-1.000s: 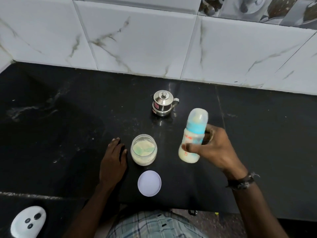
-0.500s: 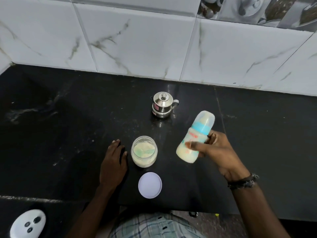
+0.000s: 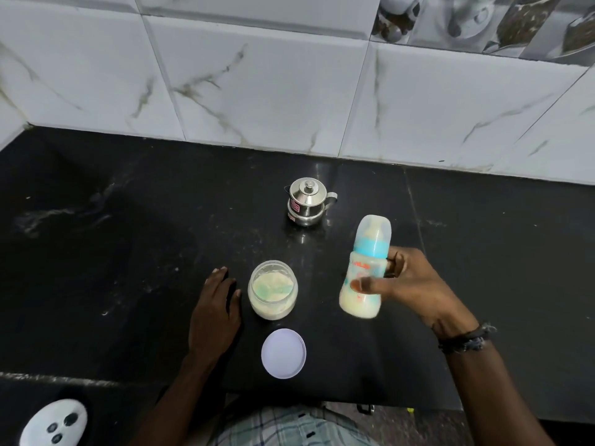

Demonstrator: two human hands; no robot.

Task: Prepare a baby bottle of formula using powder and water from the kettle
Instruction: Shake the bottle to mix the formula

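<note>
My right hand (image 3: 415,284) grips a baby bottle (image 3: 365,268) with a blue collar and clear cap, held above the black counter (image 3: 128,252). Milky pale liquid fills its lower part. The bottle leans slightly, top away from me. My left hand (image 3: 214,313) rests flat on the counter, fingers together, just left of an open glass jar of formula powder (image 3: 272,289) with a greenish scoop inside. The jar's white lid (image 3: 283,353) lies flat in front of it. A small steel kettle (image 3: 306,201) with its lid on stands behind the jar.
A white marbled tile wall (image 3: 289,91) rises behind the counter. The counter's front edge runs just below the lid. A white device with dark buttons (image 3: 53,423) sits at the bottom left corner.
The bottle in my right hand has swung from upright to tilted right and back toward upright, with small shifts in position. My left hand, the jar, lid and kettle have stayed put.
</note>
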